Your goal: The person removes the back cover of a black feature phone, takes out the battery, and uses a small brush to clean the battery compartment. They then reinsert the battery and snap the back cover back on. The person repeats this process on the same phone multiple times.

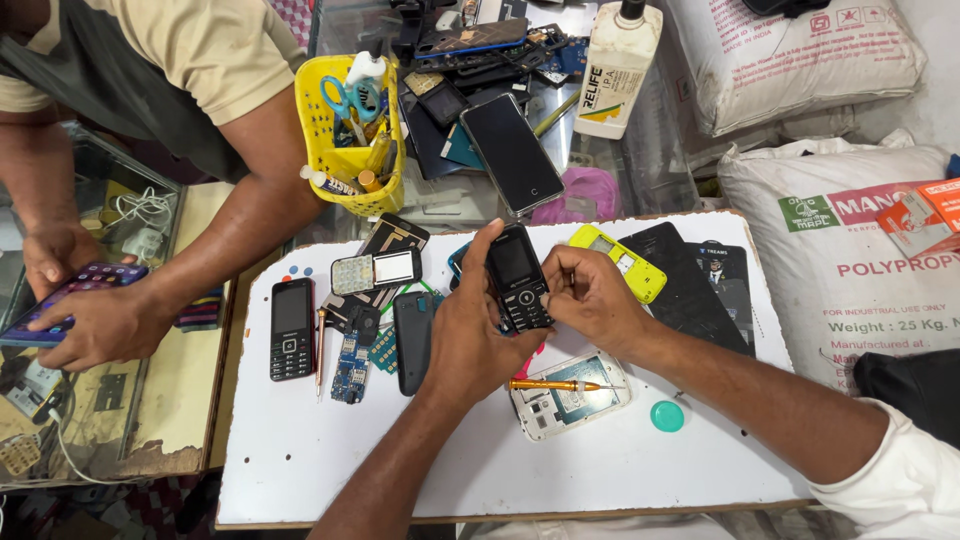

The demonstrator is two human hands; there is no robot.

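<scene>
White worktop (300, 470) clutter rings both hands, left hand (470, 340) and right hand (590, 300), clamped on black keypad phone (518, 278).

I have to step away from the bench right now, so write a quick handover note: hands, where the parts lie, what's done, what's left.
Left hand and right hand both hold the black keypad phone above the white board.
The orange screwdriver lies on the opened white phone, beside the teal cap.
A second black phone, a loose circuit board and a black back cover lie to the left.
Done: black phone looks closed up.
Left: the white phone is open; loose parts unfitted.
</scene>
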